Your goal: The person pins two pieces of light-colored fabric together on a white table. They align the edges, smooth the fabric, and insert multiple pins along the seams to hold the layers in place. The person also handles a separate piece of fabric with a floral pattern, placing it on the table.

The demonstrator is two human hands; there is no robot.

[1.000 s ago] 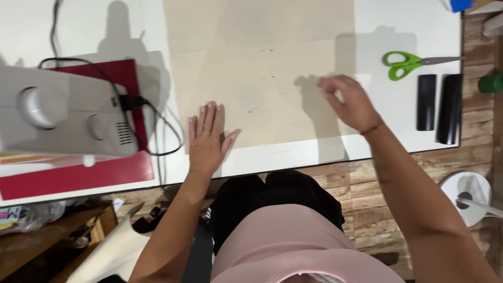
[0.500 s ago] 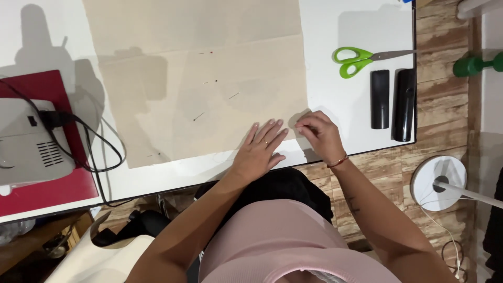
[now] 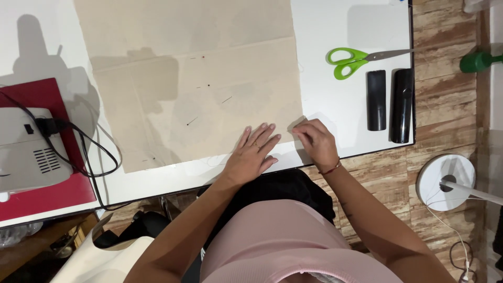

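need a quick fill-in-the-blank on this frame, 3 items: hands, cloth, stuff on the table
1. The left hand lies ____ on the beige cloth.
2. The right hand pinches the cloth's lower right ____.
3. The scissors have ____ handles.

Missing words: flat; corner; green

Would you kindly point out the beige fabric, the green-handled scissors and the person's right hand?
beige fabric (image 3: pixel 209 89), head view, on its flat middle.
green-handled scissors (image 3: pixel 347 58), head view, on the green handles.
right hand (image 3: pixel 315 142), head view, on the back of the hand.

Scissors (image 3: pixel 361 58) right of fabric (image 3: pixel 194 78), on table (image 3: pixel 335 110)
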